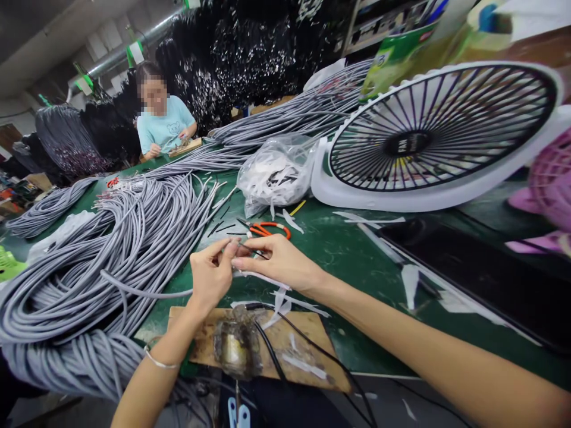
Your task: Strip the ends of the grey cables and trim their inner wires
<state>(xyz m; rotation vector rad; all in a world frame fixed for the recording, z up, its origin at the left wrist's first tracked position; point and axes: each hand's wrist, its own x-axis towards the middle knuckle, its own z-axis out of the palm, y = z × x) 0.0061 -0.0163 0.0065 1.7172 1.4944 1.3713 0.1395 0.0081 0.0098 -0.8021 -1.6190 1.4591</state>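
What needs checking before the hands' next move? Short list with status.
1. Gray cable runs to the left hand: ok.
2. Thin dark strand within the right hand: ok.
3. Condition of the cable's tip: cannot tell, the hands hide it.
4. Orange-handled snips apart from both hands: ok, lying on the green tabletop.
5. Wooden board free of scraps: not ok, white scraps lie on it.

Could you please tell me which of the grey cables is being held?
The one cable reaching the left hand; the others lie massed in bundles.
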